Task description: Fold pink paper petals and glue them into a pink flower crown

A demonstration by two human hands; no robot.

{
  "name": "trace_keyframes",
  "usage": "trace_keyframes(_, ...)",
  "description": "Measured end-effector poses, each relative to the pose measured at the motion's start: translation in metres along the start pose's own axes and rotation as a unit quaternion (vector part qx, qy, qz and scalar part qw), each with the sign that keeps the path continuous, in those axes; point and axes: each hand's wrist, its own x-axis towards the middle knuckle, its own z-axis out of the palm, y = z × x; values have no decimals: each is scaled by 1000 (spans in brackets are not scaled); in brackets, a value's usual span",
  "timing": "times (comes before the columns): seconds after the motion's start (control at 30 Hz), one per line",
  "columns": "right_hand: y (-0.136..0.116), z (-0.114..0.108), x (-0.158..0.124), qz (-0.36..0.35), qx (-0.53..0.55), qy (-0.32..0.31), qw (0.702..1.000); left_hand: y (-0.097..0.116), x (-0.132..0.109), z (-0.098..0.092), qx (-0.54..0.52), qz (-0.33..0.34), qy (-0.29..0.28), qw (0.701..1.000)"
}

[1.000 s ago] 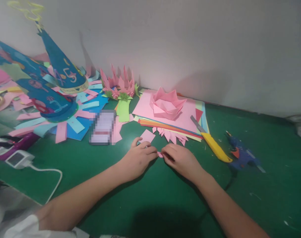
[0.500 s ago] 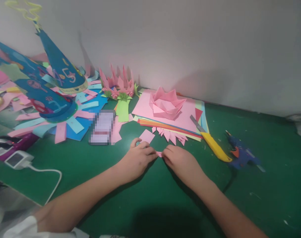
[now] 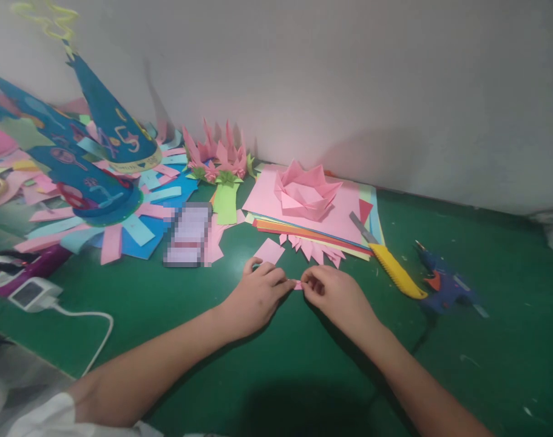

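Between my hands is a small piece of pink paper (image 3: 298,284), mostly covered by my fingers. My left hand (image 3: 260,294) lies low on the green table, its fingertips pressed on the paper's left side. From the right, my right hand (image 3: 333,291) pinches the paper's other end between thumb and fingers. Just beyond them lie a pink paper rectangle (image 3: 269,250) and several pointed, folded pink pieces (image 3: 316,247). Behind these, a pink paper lotus (image 3: 306,191) sits on a stack of coloured paper (image 3: 258,197).
A utility knife (image 3: 399,270) with its blade out leans on the stack's right edge, beside a blue glue gun (image 3: 449,279). Left are a blurred-out phone (image 3: 188,233), blue paper cone hats (image 3: 107,115), a pink paper crown (image 3: 219,155) and a white charger with cable (image 3: 34,294).
Both hands have shifted slightly to the right with the pink paper. My right hand's fingers have lifted and curled, showing the gap behind the pinch.
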Motion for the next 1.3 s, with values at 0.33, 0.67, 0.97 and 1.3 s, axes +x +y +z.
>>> trace_keyframes(0.33,1,3,3,35,56,13,998,0,1,2,1,-3,-11,1000)
trace_keyframes(0.67,3,1,6,59,96,-15,994,1,1,3,11,0,-10,1000)
trace_keyframes(0.97,4,0,6,65,104,-16,992,1,3,-1,-28,-16,-2,999)
trace_keyframes(1.3,6,0,7,62,122,-21,990,1,2,0,-18,-15,4,1000)
